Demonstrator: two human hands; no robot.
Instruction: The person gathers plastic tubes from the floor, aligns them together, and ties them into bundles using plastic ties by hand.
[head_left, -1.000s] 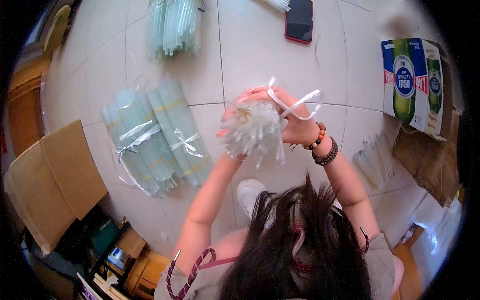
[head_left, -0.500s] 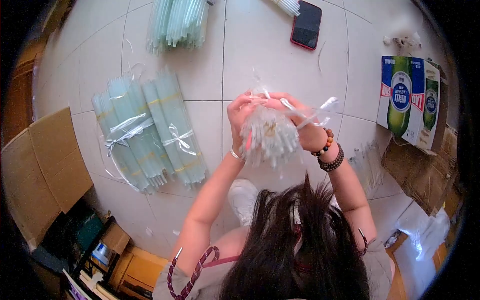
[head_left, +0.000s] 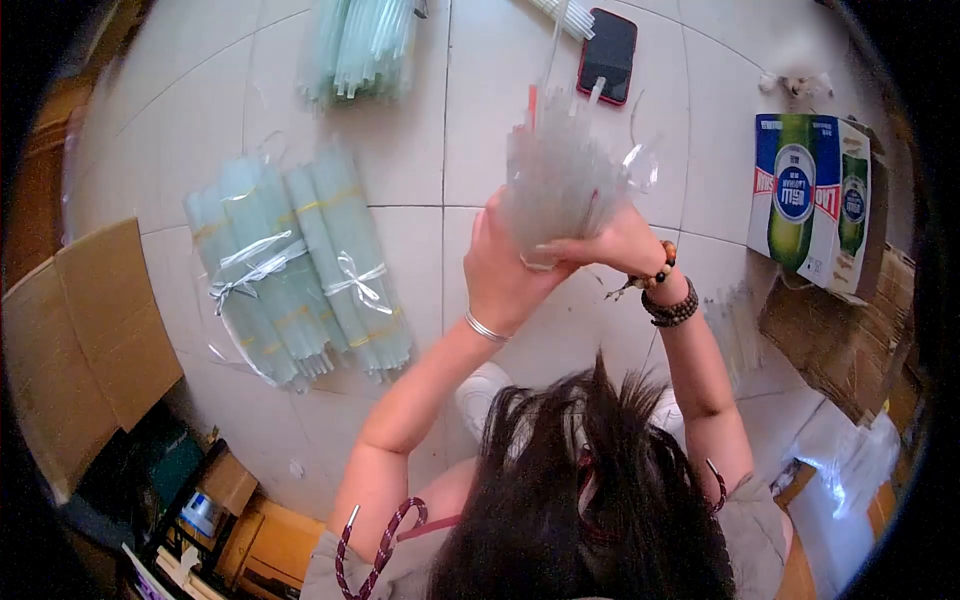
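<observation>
A bundle of translucent plastic tubes (head_left: 565, 165), with one reddish piece among them, is gripped between both hands over the floor. My left hand (head_left: 500, 265) wraps its near left side. My right hand (head_left: 615, 245) closes round the right side, thumb across the near end. The tubes point away from me, and a few stick out beyond the rest. Shiny clear film or ribbon (head_left: 642, 165) shows at the bundle's right. To the left lie a wider tied bundle of pale tubes (head_left: 262, 310) and a narrower one (head_left: 345, 225), both with white ribbon bows.
More greenish tubes (head_left: 360, 50) lie at the far end, with white tubes (head_left: 568, 16) beside a phone (head_left: 608, 60). A beer carton (head_left: 795, 195) stands right, near loose clear tubes (head_left: 733, 325). A cardboard flap (head_left: 100, 340) borders the left.
The bundle has tipped over: its tube ends pointed toward me and now point away. Both hands have turned with it, still holding on.
</observation>
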